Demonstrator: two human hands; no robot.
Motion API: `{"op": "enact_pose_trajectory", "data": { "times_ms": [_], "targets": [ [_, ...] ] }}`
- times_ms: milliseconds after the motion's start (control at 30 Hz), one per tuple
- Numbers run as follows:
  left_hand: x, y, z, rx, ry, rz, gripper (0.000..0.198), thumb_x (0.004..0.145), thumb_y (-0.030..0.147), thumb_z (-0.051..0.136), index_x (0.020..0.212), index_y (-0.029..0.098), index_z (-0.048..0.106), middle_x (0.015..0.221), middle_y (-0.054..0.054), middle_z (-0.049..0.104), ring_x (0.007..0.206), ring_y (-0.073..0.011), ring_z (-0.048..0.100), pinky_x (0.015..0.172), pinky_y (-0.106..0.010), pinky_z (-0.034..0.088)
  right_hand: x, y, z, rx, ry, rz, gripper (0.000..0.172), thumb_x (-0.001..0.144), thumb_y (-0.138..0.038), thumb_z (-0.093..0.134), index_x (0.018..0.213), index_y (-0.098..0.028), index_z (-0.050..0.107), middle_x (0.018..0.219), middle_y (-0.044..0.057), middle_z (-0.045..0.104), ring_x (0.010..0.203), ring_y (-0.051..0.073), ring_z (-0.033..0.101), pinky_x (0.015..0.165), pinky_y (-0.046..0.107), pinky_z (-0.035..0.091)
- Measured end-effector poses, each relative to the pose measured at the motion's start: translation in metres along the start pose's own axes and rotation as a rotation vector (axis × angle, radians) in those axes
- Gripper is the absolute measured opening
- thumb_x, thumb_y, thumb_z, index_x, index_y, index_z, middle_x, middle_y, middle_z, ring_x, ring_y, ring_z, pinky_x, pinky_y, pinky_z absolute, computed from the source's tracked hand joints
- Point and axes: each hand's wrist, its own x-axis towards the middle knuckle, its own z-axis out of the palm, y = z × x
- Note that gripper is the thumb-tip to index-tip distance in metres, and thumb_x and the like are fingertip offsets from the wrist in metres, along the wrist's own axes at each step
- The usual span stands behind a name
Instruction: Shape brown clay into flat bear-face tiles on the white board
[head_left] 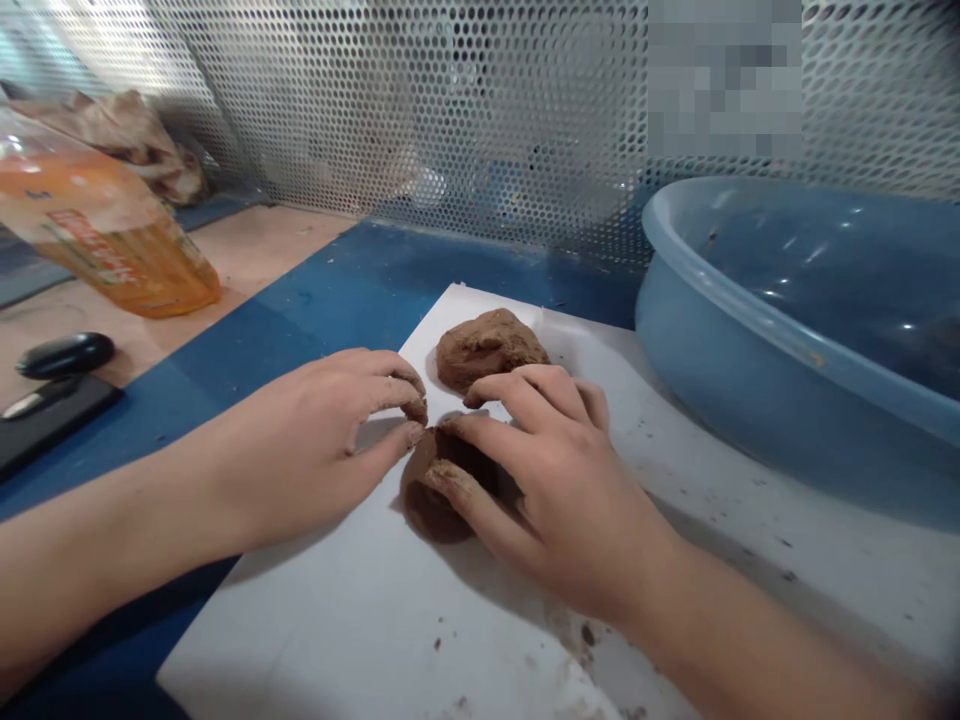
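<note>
A flattened lump of brown clay (429, 495) lies on a white board (360, 620). My right hand (555, 480) rests on it, fingers curled and pressing into its top and near edge. My left hand (322, 440) lies beside it on the board, its fingertips pinched against the lump's upper left edge. A second, rounder clay lump (487, 345) sits just behind both hands near the board's far edge, untouched.
A large blue plastic basin (795, 330) stands at the right, against the board. A plastic bottle of orange liquid (112, 240) lies tilted at the left, with a black object (64, 355) below it. Perforated metal mesh (450, 110) closes off the back.
</note>
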Motion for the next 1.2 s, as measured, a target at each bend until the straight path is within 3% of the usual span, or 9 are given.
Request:
{"op": "enact_pose_trajectory", "data": {
  "times_ms": [333,567,767,933,1200],
  "targets": [
    [0.0073,-0.0036,0.0057,0.051,0.011,-0.031,0.037,0.11,0.058,0.056,0.11,0.033,0.083,0.137,0.001,0.082,0.132,-0.0228,0.076,0.123,-0.049,0.057,0.0017,-0.001,-0.0031,0.025,-0.035,0.016,0.031,0.121,-0.046,0.066,0.121,-0.026,0.09,0.145,0.009,0.081,0.142,0.035,0.061,0.118,0.057,0.038],
    [0.0095,-0.0018,0.0019,0.042,0.086,-0.018,0.039,0.112,0.06,0.056,0.111,0.035,0.086,0.136,0.004,0.082,0.127,-0.0176,0.076,0.122,-0.04,0.058,0.0014,-0.0008,-0.0018,0.015,-0.042,0.023,0.027,0.119,-0.043,0.068,0.12,-0.026,0.089,0.146,0.008,0.081,0.143,0.034,0.061,0.119,0.056,0.037],
    [0.0041,-0.0021,-0.0001,0.078,0.011,-0.024,0.036,0.109,0.055,0.057,0.111,0.042,0.09,0.141,0.005,0.082,0.132,-0.0205,0.077,0.127,-0.04,0.059,0.0031,-0.0016,-0.0017,0.007,-0.039,0.023,0.027,0.119,-0.042,0.067,0.12,-0.025,0.089,0.144,0.009,0.081,0.143,0.035,0.062,0.118,0.057,0.039],
    [0.0009,-0.0025,0.0015,0.07,-0.007,0.012,0.037,0.11,0.046,0.055,0.115,0.04,0.09,0.143,0.004,0.083,0.132,-0.0178,0.077,0.126,-0.033,0.06,0.0025,-0.0014,-0.0025,0.009,-0.046,0.025,0.028,0.12,-0.045,0.068,0.12,-0.026,0.089,0.145,0.009,0.081,0.143,0.036,0.062,0.118,0.058,0.04],
    [0.0017,0.0013,0.0019,0.009,-0.017,0.01,0.032,0.109,0.046,0.057,0.113,0.045,0.089,0.145,0.01,0.081,0.13,-0.0133,0.077,0.121,-0.028,0.058,0.0018,-0.0015,-0.0023,-0.004,-0.042,0.007,0.03,0.12,-0.045,0.066,0.121,-0.025,0.089,0.144,0.01,0.082,0.142,0.036,0.064,0.118,0.057,0.043]
  ]
}}
